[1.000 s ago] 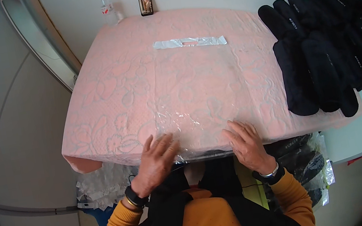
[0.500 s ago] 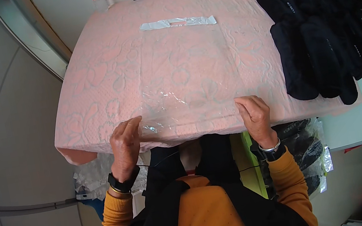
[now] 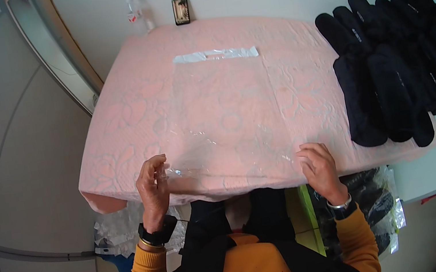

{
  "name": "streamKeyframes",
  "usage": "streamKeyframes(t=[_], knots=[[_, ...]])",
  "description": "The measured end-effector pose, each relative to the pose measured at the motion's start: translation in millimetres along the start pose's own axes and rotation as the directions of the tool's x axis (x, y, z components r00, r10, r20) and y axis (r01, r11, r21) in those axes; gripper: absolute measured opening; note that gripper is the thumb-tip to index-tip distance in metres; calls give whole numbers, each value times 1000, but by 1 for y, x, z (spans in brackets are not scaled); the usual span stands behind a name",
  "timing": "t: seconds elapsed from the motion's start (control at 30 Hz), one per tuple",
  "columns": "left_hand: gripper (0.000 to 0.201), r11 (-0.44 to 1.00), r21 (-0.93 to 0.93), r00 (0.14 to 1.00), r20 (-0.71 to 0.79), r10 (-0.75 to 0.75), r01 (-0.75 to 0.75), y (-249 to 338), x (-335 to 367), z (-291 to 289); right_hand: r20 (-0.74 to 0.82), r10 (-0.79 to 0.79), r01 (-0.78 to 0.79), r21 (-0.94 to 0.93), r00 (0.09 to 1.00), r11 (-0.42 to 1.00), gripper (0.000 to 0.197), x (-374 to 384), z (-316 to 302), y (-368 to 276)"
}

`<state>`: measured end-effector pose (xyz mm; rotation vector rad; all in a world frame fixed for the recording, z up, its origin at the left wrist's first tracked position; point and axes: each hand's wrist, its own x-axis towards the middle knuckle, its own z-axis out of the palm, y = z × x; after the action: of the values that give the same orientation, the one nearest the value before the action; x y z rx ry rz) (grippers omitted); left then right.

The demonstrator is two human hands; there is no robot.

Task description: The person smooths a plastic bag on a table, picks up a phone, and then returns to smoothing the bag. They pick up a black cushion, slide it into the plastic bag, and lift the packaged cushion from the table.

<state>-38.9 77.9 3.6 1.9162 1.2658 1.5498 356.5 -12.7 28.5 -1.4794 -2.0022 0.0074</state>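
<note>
A clear plastic bag (image 3: pixel 229 116) lies flat on the pink patterned cloth, its white header strip (image 3: pixel 215 55) at the far end. At the bag's near left corner, my left hand (image 3: pixel 153 191) has its fingertips closed on the thin film. My right hand (image 3: pixel 320 167) is beside the near right corner, its fingers bent and loosely apart. The bag's near edge runs between the two hands, and light glints on its wrinkles. Where the transparent film ends by my right fingertips is hard to make out.
Several black plush, elongated items (image 3: pixel 386 83) with small pale lettering are heaped on the table's right. A phone (image 3: pixel 181 11) and a clear bottle (image 3: pixel 136 17) stand at the back against the wall. Crumpled clear plastic (image 3: pixel 121 231) lies below the table's left front edge.
The table sits lower in the picture, and more wall shows. My right fingers have loosened from their pinch at the bag's near right corner. The bag still lies in the same place.
</note>
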Motion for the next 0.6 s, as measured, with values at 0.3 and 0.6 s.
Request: streamKeyframes(t=[0.3,0.6], knots=[[36,915,71,911,155,383,-397,89,12,12,9,-128,127,79,992,989,63,41,0,-129],[46,820,-117,788,230,571,-560,116,-6,9,-367,171,-18,385,914,923,14,49,-6,-91]])
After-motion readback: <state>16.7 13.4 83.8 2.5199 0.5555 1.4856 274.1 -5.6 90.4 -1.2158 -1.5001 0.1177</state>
